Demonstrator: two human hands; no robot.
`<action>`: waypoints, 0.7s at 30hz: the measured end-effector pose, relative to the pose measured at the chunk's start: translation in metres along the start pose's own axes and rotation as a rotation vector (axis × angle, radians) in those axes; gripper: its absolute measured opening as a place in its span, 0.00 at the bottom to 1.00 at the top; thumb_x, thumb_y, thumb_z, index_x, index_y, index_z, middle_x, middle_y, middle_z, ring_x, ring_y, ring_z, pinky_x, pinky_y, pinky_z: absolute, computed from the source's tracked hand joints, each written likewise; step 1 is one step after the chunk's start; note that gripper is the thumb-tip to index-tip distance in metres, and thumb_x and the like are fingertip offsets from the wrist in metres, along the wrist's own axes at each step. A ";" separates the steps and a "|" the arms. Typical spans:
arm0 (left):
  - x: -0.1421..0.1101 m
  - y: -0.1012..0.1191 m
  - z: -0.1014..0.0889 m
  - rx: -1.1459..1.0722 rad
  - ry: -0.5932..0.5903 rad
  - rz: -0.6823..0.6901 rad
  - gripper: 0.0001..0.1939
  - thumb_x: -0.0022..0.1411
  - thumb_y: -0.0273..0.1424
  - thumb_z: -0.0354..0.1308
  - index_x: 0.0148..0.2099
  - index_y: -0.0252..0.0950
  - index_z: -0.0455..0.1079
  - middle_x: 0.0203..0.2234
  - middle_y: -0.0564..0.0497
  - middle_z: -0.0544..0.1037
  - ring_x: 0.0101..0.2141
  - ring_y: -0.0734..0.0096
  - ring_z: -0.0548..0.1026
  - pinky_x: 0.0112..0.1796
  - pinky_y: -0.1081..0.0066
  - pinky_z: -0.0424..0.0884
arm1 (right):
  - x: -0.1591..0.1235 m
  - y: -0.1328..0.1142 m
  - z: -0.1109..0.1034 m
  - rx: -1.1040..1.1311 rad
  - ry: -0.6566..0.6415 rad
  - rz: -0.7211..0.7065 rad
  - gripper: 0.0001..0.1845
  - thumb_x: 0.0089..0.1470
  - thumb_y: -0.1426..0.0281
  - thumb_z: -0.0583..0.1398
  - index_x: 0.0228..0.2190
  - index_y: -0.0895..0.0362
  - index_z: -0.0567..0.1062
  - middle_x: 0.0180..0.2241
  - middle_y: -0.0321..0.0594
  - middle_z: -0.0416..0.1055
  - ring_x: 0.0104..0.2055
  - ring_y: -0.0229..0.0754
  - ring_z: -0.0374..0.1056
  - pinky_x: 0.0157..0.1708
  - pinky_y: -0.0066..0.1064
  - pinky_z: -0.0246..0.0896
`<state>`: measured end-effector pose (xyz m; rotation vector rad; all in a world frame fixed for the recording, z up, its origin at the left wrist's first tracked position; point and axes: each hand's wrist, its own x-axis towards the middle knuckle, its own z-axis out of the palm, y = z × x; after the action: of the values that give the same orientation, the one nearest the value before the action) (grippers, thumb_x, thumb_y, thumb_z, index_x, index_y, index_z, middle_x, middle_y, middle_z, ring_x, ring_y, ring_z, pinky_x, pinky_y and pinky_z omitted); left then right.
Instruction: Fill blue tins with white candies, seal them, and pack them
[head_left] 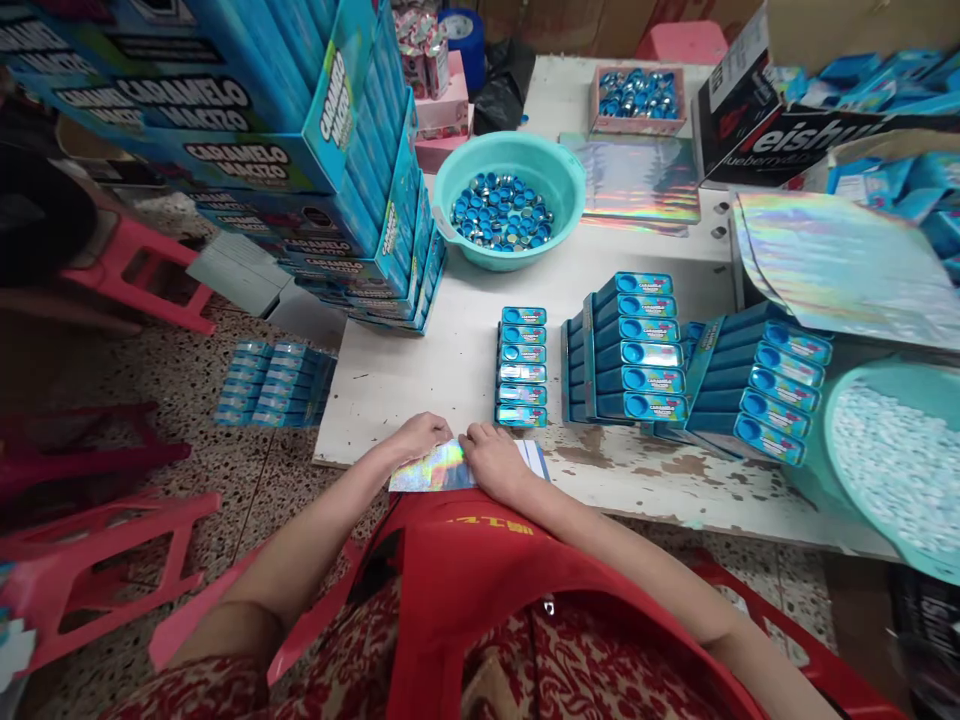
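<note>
At the near edge of the white table [420, 370], both my hands press on a shiny holographic sheet [435, 468]. My left hand [417, 436] rests on its upper left corner with the fingers curled down. My right hand [493, 458] covers its right part, fingers bent and pinching the sheet. Just beyond my hands stands a short column of small blue candy boxes [523, 366].
Further stacks of blue boxes [637, 345] lie to the right. A teal basin [510, 198] holds blue caps. Another basin [896, 462] holds white candies at the right. Tall display cartons [315, 170] rise at the left, holographic sheets [840, 262] at the right, pink stools [97, 560] on the floor.
</note>
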<state>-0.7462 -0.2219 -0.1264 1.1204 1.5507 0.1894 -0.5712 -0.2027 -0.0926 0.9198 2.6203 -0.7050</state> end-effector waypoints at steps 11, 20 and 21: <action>0.008 -0.004 -0.001 -0.068 0.046 0.094 0.09 0.49 0.33 0.50 0.25 0.34 0.68 0.20 0.54 0.71 0.25 0.73 0.67 0.30 0.74 0.61 | -0.004 0.002 -0.007 0.369 0.148 0.090 0.04 0.53 0.72 0.60 0.33 0.57 0.75 0.36 0.43 0.71 0.41 0.44 0.63 0.40 0.32 0.56; -0.004 0.035 -0.003 -0.514 0.158 0.329 0.27 0.57 0.48 0.51 0.51 0.34 0.65 0.45 0.42 0.75 0.44 0.63 0.72 0.44 0.67 0.66 | -0.024 0.032 -0.067 1.180 0.544 0.230 0.11 0.47 0.62 0.62 0.25 0.56 0.69 0.22 0.32 0.66 0.24 0.34 0.59 0.26 0.26 0.54; -0.005 0.048 -0.005 -0.584 0.085 0.361 0.29 0.56 0.49 0.54 0.52 0.34 0.64 0.46 0.41 0.74 0.44 0.63 0.72 0.43 0.66 0.67 | -0.022 0.038 -0.069 1.227 0.580 0.244 0.12 0.46 0.61 0.62 0.24 0.56 0.69 0.21 0.32 0.66 0.24 0.34 0.59 0.26 0.27 0.55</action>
<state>-0.7253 -0.1980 -0.0903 0.9129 1.2309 0.8839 -0.5373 -0.1515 -0.0388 1.9096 2.1870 -2.3367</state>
